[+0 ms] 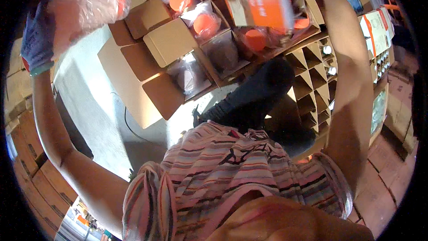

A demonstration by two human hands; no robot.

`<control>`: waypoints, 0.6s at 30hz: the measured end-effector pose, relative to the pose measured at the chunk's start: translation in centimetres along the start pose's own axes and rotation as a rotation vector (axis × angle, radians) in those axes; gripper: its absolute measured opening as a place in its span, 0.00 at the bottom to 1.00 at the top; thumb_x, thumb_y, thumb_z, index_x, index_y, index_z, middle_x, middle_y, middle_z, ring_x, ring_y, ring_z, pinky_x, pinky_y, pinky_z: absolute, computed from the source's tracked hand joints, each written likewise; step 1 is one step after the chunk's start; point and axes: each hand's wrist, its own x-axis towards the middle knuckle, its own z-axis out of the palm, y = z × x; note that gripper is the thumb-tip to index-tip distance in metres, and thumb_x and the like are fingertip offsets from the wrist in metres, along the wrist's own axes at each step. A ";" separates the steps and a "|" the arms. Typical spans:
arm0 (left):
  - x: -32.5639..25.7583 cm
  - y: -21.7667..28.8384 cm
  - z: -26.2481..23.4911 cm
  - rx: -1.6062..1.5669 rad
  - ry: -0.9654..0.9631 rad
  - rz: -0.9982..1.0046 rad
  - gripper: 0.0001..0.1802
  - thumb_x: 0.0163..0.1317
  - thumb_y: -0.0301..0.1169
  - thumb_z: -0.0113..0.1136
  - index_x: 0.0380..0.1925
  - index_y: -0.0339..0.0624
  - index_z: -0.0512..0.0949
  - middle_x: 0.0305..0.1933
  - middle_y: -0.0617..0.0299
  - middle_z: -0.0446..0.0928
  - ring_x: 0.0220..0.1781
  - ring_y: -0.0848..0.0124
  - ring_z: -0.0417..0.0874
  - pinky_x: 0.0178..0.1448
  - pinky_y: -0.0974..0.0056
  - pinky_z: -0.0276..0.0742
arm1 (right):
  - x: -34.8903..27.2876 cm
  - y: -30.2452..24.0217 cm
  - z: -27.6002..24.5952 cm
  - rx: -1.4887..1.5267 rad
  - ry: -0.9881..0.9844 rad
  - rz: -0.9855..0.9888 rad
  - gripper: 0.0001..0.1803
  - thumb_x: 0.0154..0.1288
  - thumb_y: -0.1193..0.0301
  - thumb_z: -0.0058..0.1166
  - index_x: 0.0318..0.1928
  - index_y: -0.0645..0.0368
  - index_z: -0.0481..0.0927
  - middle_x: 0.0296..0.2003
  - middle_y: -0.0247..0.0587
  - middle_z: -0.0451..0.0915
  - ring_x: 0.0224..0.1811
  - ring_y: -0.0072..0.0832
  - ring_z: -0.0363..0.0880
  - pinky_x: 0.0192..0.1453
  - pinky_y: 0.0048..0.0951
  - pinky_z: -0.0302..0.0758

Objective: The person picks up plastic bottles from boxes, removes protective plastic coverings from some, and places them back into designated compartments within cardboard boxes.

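My left hand (39, 40), in a blue-grey knit glove, is raised at the far left. Its fingers are closed on a large container wrapped in clear plastic (82, 11), which has an orange-red end. My right arm (350, 62) stretches up along the right side, and its hand lies beyond the upper edge of the picture. Close to that arm, a blurred orange and white printed carton (258, 0) hangs over the open boxes; what holds it is hidden. Below it, open cardboard boxes (169, 42) hold plastic-bagged containers with orange lids (206, 24).
A divided cardboard carton (307, 85) holds a few white-capped bottles (327, 50). Another printed carton (376, 31) stands at the right. Stacked brown boxes (40, 183) line the left side. A dark-clothed leg (249, 91) stands against the boxes, over a pale floor (89, 89).
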 end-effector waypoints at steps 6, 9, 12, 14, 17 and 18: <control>-0.4 3.2 0.2 -0.042 -0.007 -0.050 0.23 0.63 0.38 0.51 0.57 0.44 0.70 0.54 0.45 0.72 0.52 0.48 0.76 0.52 0.52 0.75 | -2.7 -1.8 4.8 0.011 0.029 0.004 0.19 0.65 0.61 0.51 0.52 0.57 0.71 0.47 0.48 0.72 0.51 0.44 0.71 0.58 0.42 0.67; -1.7 3.5 0.4 -0.017 0.021 -0.037 0.23 0.62 0.38 0.53 0.56 0.43 0.71 0.54 0.46 0.72 0.51 0.49 0.76 0.51 0.53 0.75 | -2.8 -2.9 5.9 0.024 0.064 0.004 0.19 0.65 0.61 0.51 0.53 0.56 0.71 0.47 0.48 0.72 0.52 0.44 0.71 0.59 0.42 0.67; -2.4 4.1 0.2 -0.083 -0.111 -0.097 0.20 0.61 0.35 0.54 0.53 0.44 0.73 0.52 0.46 0.72 0.50 0.50 0.76 0.50 0.53 0.76 | -2.1 -3.7 6.9 0.032 0.092 0.008 0.20 0.65 0.61 0.52 0.54 0.56 0.70 0.48 0.48 0.72 0.52 0.44 0.71 0.59 0.42 0.67; -2.5 4.2 -1.0 -0.127 -0.121 -0.033 0.19 0.61 0.32 0.55 0.52 0.44 0.74 0.49 0.48 0.75 0.48 0.50 0.77 0.49 0.54 0.76 | -1.5 -4.2 7.4 0.048 0.116 0.002 0.21 0.64 0.61 0.52 0.54 0.56 0.70 0.49 0.48 0.72 0.53 0.44 0.71 0.60 0.42 0.67; -3.1 4.5 -0.3 -0.165 -0.102 -0.007 0.16 0.60 0.31 0.55 0.50 0.48 0.75 0.45 0.49 0.75 0.45 0.51 0.78 0.46 0.53 0.76 | -1.6 -4.2 7.4 0.045 0.126 -0.002 0.21 0.64 0.61 0.52 0.55 0.56 0.70 0.49 0.49 0.72 0.53 0.45 0.71 0.60 0.42 0.67; -3.0 4.7 -0.5 -0.165 -0.090 -0.012 0.16 0.60 0.31 0.55 0.49 0.50 0.75 0.44 0.50 0.75 0.45 0.51 0.78 0.44 0.53 0.77 | -1.6 -4.1 7.4 0.048 0.130 -0.008 0.22 0.64 0.61 0.53 0.55 0.56 0.70 0.49 0.49 0.72 0.54 0.45 0.71 0.60 0.42 0.67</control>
